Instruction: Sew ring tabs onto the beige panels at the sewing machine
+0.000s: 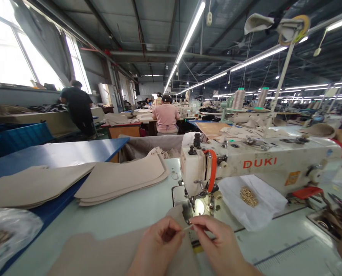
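Observation:
My left hand (162, 241) and my right hand (220, 241) meet just in front of the presser foot of a white sewing machine (231, 163). Between their pinched fingertips runs a narrow pale strip (188, 227), each hand gripping one end. What the strip is made of is too small to tell. Under my left hand lies a flat beige fabric panel (101, 249), its far corner close to the lit needle area. To the right of the foot, a white cloth (264, 207) carries a heap of small gold-coloured metal pieces (248, 196).
Beige panels are stacked on the table (124, 176) and further left (38, 184). A clear plastic bag (18, 230) sits at the near left. Scissors and tools lie in a tray (329, 226) at right. Co-workers sit and stand beyond.

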Motion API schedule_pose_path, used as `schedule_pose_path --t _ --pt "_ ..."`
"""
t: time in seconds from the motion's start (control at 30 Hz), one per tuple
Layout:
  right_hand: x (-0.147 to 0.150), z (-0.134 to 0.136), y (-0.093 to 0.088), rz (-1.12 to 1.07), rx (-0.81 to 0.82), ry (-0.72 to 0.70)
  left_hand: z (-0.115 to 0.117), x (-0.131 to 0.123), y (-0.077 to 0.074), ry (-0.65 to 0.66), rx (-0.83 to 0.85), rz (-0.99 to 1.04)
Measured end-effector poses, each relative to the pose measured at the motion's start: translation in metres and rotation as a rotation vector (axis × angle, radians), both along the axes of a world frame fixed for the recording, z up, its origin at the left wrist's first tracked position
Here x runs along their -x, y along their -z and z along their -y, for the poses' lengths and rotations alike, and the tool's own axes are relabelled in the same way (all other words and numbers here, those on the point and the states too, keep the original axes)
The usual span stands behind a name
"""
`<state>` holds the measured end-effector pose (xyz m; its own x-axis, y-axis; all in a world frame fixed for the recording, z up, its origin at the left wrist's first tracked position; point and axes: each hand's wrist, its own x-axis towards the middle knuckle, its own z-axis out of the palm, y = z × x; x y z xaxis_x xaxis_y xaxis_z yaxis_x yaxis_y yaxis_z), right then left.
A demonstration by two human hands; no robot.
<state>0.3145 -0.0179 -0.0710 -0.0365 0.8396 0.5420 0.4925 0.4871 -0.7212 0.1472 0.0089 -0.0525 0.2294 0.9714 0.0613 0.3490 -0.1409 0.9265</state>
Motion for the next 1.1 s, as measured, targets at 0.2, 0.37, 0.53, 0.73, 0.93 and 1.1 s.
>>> schedule_pose_path --t 0.2,0.37,0.53,0.73,0.93,1.1 --pt "0.002 -0.001 -0.001 0.032 -0.018 -0.01 0.001 0.0 0.003 0.054 0.056 0.017" --pt "0.009 0.005 -0.008 0.117 -0.086 -0.144 0.001 0.0 0.004 0.103 0.114 0.063" --pt "0.004 0.002 -0.012 -0.104 0.16 -0.117 -0.006 0.002 0.001 0.15 0.253 0.255" --pt "-0.003 -0.015 -0.016 -0.415 0.513 -0.245 -0.011 0.003 0.0 0.152 0.331 0.343" --pt "0.001 -0.025 -0.015 -0.517 0.683 -0.345 -0.011 0.008 -0.007 0.106 0.52 0.502" --pt "0.006 -0.027 -0.011 -0.661 0.717 -0.375 -0.008 0.011 -0.012 0.072 0.643 0.576"
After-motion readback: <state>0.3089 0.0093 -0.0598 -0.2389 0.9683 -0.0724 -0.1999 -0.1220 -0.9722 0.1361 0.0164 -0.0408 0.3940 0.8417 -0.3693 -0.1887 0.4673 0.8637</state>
